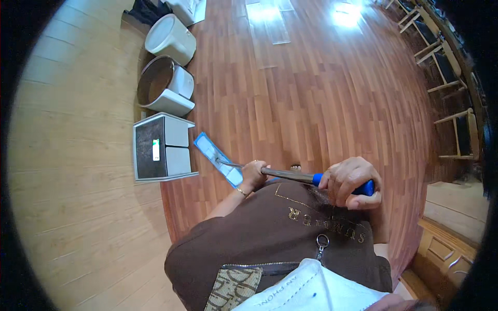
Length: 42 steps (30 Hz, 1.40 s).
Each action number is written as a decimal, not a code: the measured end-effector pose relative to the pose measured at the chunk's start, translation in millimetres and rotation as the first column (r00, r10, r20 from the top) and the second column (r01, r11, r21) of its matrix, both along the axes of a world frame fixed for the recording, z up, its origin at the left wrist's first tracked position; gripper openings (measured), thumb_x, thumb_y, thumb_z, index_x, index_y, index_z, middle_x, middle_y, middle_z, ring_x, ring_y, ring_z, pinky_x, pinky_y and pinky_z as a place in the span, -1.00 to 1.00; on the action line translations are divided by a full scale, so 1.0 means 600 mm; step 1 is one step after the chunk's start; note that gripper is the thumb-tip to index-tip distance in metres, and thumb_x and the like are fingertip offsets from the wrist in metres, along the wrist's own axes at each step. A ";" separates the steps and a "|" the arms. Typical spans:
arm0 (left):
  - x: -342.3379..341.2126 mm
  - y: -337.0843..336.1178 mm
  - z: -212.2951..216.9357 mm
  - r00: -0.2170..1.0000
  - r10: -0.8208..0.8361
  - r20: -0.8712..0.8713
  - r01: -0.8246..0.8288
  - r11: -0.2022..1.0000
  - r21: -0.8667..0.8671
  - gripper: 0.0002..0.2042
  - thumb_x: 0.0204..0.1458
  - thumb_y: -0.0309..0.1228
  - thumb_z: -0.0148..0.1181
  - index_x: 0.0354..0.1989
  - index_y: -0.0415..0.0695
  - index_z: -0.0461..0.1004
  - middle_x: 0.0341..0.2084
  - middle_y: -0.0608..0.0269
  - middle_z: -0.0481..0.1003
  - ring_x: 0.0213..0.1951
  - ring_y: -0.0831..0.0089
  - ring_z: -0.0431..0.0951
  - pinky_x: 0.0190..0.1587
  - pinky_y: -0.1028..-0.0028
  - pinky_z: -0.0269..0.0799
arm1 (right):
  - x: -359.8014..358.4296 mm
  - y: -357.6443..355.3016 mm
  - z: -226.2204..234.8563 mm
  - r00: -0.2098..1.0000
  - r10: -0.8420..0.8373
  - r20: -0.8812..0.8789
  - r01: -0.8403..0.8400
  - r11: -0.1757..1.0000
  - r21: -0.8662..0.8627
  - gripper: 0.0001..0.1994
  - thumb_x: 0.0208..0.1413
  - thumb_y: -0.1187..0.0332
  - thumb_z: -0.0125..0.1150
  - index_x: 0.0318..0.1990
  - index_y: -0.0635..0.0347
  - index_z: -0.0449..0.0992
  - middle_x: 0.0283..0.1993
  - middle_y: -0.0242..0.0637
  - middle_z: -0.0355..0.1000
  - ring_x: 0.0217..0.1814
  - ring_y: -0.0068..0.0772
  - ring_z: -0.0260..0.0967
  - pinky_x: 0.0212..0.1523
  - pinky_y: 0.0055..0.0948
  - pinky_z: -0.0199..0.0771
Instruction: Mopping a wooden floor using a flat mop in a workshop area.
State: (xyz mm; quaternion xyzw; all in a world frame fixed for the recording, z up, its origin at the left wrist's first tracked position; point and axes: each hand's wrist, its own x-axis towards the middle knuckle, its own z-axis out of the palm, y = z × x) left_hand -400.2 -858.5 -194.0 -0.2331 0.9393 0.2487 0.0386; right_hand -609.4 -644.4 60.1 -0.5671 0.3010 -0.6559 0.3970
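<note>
— What is the mop handle (288,175) made of?
— Shiny, smooth metal, with a glossy plastic grip (368,187); the mop pad (205,144) looks like matt cloth.
— The floor (321,109)?
— Wood-look, smooth, glossy.

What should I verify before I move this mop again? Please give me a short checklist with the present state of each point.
1. Right hand closed around the blue grip: ok.
2. Left hand closed around the metal pole, nearer the mop head: ok.
3. Mop head lying flat on the wood-look floor: ok, as far as it shows.
4. Free room between mop head and white cabinet: not ok; its far end is right by the drawers, and contact cannot be ruled out.
5. Small white item away from the cabinet's edges: ok.
6. Floor dry: cannot tell; the bright patches look like reflections.
</note>
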 end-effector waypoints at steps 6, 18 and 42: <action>-0.033 -0.035 0.009 0.988 -0.143 -0.058 0.140 0.989 -0.044 -0.73 -0.02 -0.19 0.14 -0.66 -0.06 0.47 -0.59 0.09 0.50 -0.43 0.07 0.54 -0.37 0.12 0.44 | 0.012 0.003 0.024 0.990 -0.143 -0.006 0.143 0.985 0.099 -0.89 -0.12 0.41 0.24 -0.57 0.22 0.53 -0.58 -0.25 0.47 -0.48 -0.20 0.46 -0.14 -0.18 0.44; -0.286 -0.048 -0.007 0.821 -0.549 -0.154 0.559 0.829 0.023 -0.74 -0.01 -0.21 0.18 -0.57 -0.14 0.47 -0.47 0.07 0.50 -0.28 0.08 0.52 -0.26 0.13 0.45 | 0.091 0.077 0.029 0.792 -0.475 -0.382 0.546 0.832 0.096 -0.94 -0.12 0.48 0.31 -0.49 0.18 0.52 -0.55 -0.28 0.41 -0.41 -0.21 0.41 -0.03 -0.15 0.37; -0.135 0.420 0.045 -0.501 -0.839 -0.214 0.837 -0.533 0.128 -0.90 -0.25 -0.33 0.14 -0.61 -0.07 0.46 -0.56 0.08 0.50 -0.39 0.00 0.53 -0.33 0.04 0.44 | 0.644 0.143 0.144 -0.210 -0.650 -0.730 0.976 -0.186 -0.115 -0.62 -0.14 0.01 0.42 -0.33 0.12 0.59 -0.44 -0.36 0.42 -0.40 -0.37 0.49 -0.24 -0.29 0.57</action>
